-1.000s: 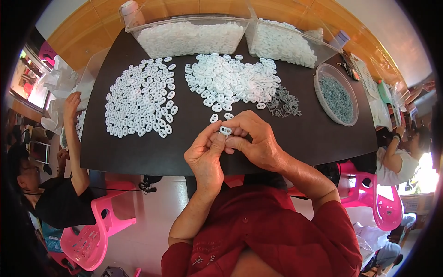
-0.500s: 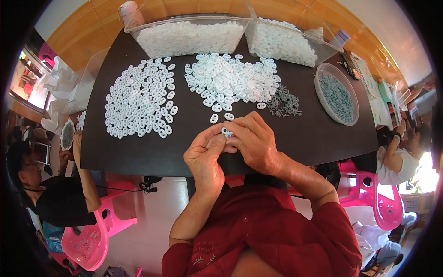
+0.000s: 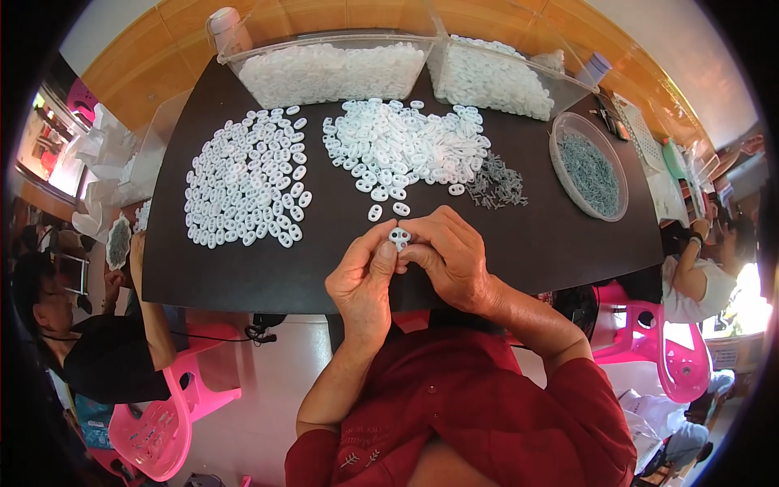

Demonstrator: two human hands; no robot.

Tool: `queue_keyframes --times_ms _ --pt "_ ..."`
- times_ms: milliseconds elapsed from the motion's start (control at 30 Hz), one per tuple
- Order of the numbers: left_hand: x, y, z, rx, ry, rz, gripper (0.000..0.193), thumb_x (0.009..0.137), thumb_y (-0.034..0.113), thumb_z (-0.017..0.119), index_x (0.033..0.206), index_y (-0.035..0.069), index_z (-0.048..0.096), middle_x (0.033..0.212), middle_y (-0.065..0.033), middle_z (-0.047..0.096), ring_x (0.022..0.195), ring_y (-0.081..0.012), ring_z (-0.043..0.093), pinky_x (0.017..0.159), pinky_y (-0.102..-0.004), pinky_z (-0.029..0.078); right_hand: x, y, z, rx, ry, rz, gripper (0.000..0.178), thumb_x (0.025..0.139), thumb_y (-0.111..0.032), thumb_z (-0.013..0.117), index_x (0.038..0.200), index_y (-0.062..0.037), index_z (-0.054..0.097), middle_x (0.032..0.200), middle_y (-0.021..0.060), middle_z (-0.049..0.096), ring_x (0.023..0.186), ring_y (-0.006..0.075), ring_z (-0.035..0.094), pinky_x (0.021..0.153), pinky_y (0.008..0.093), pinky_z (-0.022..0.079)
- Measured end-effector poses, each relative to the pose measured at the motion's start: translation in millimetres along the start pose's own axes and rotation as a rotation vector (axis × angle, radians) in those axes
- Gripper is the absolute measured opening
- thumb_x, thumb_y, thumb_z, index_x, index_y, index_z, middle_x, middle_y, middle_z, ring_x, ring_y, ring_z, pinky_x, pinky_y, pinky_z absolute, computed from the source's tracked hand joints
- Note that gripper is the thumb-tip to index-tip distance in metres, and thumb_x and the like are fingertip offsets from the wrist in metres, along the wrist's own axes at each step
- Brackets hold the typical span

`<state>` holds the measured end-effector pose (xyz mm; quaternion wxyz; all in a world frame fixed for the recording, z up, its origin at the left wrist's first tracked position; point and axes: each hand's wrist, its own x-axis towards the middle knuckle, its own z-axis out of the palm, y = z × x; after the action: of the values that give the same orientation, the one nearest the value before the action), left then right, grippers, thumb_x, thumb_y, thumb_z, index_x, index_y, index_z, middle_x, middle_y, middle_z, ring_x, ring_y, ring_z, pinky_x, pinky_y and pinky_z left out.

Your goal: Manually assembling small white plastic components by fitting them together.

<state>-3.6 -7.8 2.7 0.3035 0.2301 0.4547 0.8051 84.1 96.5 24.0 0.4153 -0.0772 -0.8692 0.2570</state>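
Observation:
Between my fingertips, over the near part of the dark table, is a small white plastic piece with two round holes [image 3: 398,236]. My left hand [image 3: 363,272] pinches it from the left, thumb up against its lower edge. From the right, my right hand [image 3: 449,256] grips the same piece with thumb and forefinger. Just beyond lie two loose white two-hole ovals, one [image 3: 375,213] left of the other [image 3: 401,209]. Farther off is a heap of white ovals and slim white parts [image 3: 406,142], with a small pile of grey screws or pins [image 3: 497,180] at its right.
A spread of white ovals [image 3: 243,178] covers the table's left. Clear bins [image 3: 333,73] of white parts line the back. A round tub [image 3: 590,166] of grey pieces stands right. People sit at both sides near pink chairs [image 3: 174,414]; a cup [image 3: 230,31] stands back left.
My right hand's fingers have drawn back from over the white piece, so more of its face shows. Both hands have shifted slightly, still holding it.

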Motion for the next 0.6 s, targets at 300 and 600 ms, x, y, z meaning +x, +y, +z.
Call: queue_keyframes --times_ms 300,600 --pt "-7 -8 4 -0.047 0.016 0.126 0.022 0.090 0.006 0.059 0.110 -0.005 0.061 0.090 -0.0039 0.059 0.073 -0.0078 0.052 0.065 -0.0207 0.045 -7 -9 10 0.000 0.082 -0.004 0.027 0.077 0.002 0.061 0.103 0.0023 0.058 0.081 0.0096 0.059 0.067 0.0243 0.054 0.061 0.0332 0.046" --pt "-11 -3 9 0.036 0.092 0.192 0.021 0.092 0.007 0.058 0.110 -0.003 0.062 0.086 -0.0016 0.056 0.074 -0.0068 0.051 0.066 -0.0200 0.045 -9 -15 16 0.059 0.118 0.026 0.028 0.080 0.004 0.061 0.108 0.0047 0.057 0.079 0.0078 0.058 0.065 0.0177 0.051 0.057 0.0281 0.043"
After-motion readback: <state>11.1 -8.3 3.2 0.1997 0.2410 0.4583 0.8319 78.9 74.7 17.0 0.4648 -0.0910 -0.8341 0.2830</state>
